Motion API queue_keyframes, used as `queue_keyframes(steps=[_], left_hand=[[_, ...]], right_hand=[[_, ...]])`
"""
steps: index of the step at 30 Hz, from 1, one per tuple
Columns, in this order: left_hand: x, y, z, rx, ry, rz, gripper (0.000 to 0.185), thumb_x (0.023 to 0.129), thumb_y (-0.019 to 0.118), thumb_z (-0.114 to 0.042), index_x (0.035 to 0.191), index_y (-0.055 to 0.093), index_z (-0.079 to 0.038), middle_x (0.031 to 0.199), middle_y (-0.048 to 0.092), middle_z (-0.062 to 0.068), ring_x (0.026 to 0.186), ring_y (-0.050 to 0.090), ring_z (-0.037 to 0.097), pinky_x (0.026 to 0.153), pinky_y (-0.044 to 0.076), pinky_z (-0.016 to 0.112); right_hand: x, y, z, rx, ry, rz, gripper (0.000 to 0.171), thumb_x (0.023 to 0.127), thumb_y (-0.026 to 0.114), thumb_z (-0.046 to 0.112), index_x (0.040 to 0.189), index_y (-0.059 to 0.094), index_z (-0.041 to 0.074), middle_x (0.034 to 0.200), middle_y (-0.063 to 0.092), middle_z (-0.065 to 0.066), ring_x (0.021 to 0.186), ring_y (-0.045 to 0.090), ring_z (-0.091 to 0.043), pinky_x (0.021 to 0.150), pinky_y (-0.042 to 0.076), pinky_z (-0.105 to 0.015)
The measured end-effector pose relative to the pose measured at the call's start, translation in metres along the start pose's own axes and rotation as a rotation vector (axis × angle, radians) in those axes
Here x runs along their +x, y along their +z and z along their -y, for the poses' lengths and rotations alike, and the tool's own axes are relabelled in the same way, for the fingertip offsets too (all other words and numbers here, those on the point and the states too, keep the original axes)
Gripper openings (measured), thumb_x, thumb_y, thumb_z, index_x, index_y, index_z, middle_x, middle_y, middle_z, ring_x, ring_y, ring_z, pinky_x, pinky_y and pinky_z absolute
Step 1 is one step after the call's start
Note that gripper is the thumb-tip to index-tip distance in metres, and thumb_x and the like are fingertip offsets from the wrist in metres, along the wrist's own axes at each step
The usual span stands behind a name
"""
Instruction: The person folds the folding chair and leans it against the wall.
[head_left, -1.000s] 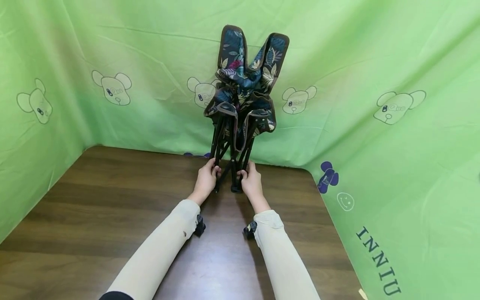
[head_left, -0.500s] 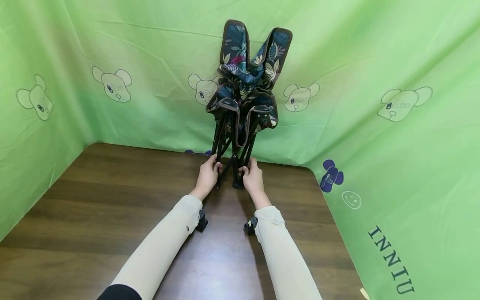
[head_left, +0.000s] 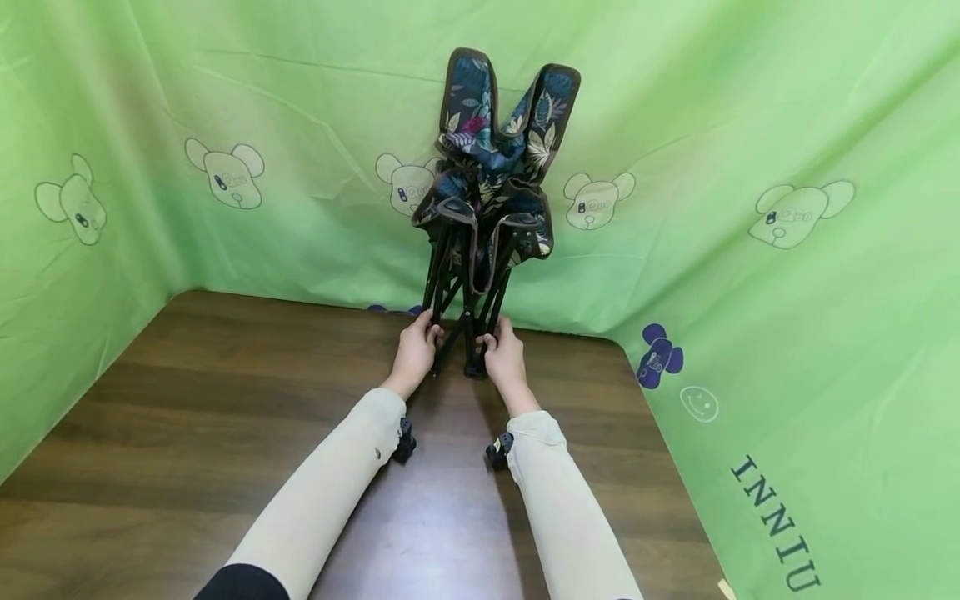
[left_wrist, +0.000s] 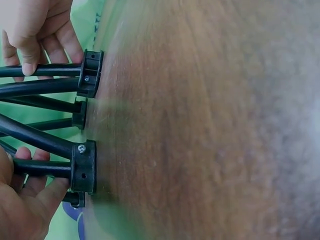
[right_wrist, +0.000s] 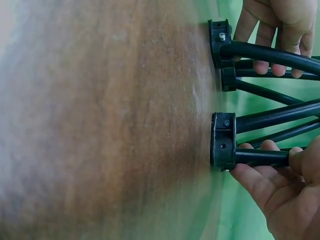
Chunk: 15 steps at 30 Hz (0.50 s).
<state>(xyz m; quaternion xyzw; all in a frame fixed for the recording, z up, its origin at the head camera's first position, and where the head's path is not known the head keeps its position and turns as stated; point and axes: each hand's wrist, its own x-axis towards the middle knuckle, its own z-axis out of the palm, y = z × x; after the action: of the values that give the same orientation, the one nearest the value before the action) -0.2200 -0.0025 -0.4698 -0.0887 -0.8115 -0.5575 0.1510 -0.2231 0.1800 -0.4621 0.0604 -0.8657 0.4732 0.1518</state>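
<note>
A small folding camp chair (head_left: 491, 158), dark blue with a leaf and flower print, stands upright and mostly folded at the far side of the wooden table. Its seat cloth sags between crossing black tube legs. My left hand (head_left: 415, 350) grips a leg on the left side, low down near the foot, fingers curled round the tube (left_wrist: 42, 168). On the other side my right hand (head_left: 506, 358) holds a right leg the same way, thumb and fingers about the tube (right_wrist: 260, 157). The black plastic feet (left_wrist: 84, 167) are right at the tabletop.
Behind the chair hangs a green cloth (head_left: 315, 208) with bear drawings, and it also runs along both sides of the wooden table (head_left: 187, 450). A small pale piece (head_left: 726, 588) shows at the table's front right edge.
The chair's feet and both hands have shifted slightly away and to the right over the last second. Both grips stay the same, and the chair is folded as before.
</note>
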Motion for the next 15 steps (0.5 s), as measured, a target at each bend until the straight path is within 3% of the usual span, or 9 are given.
queue_keyframes(steps=[15], left_hand=[[-0.0018,-0.0019,-0.0035,-0.039,-0.015,0.021,0.036,0.109,0.047,-0.005,0.144,0.053,-0.003,0.107,0.070,0.018,0.097,0.072,0.030,0.089,0.060,0.040]], right_hand=[[0.0023,0.0016,0.0027,-0.020,0.020,-0.002,0.034,0.107,0.050,0.004,0.141,0.049,0.007,0.103,0.075,-0.021,0.089,0.076,-0.034,0.086,0.061,-0.046]])
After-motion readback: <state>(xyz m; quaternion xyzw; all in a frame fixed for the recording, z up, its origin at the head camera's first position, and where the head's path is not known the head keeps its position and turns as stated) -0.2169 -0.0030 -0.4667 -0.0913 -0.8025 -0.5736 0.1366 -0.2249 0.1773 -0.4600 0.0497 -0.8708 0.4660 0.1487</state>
